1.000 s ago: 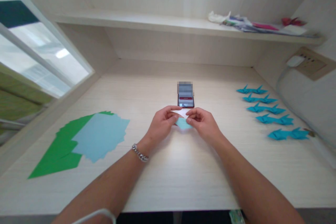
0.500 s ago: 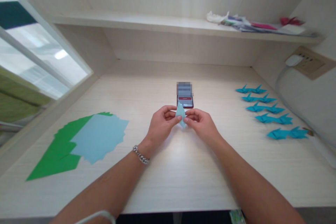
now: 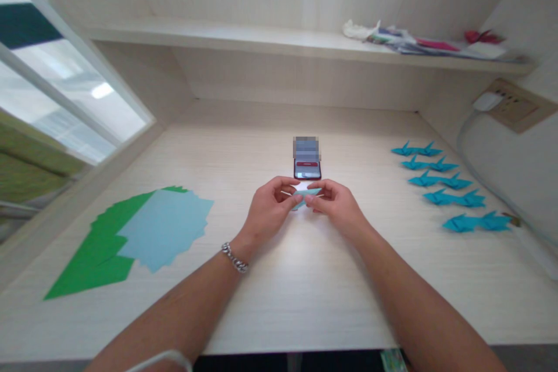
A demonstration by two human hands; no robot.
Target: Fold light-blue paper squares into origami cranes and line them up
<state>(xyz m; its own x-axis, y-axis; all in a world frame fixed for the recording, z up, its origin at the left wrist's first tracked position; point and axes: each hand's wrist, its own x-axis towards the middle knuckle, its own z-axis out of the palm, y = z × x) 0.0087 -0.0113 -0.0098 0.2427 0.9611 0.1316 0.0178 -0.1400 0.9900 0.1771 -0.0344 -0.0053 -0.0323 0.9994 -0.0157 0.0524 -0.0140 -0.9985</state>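
A small folded piece of light blue paper (image 3: 306,192) is held between my two hands, just above the middle of the desk. My left hand (image 3: 274,201) pinches its left side between thumb and fingers. On the other side, my right hand (image 3: 330,199) grips it the same way, the two thumbs close together on the near face. The paper lies roughly level, with a narrow point toward the right; fingers cover part of it. Right behind the hands is a phone (image 3: 307,168) with its screen lit.
Fanned light blue sheets (image 3: 168,229) overlap green sheets (image 3: 93,256) at left. Several blue folded-paper figures (image 3: 440,180) form a column at right. A white cable (image 3: 479,171) runs from the wall socket (image 3: 517,106). Papers (image 3: 418,43) lie on the shelf (image 3: 218,38) above.
Between my hands the folded paper has turned from upright, point up, to nearly level with its point to the right. Both hands stay in about the same place.
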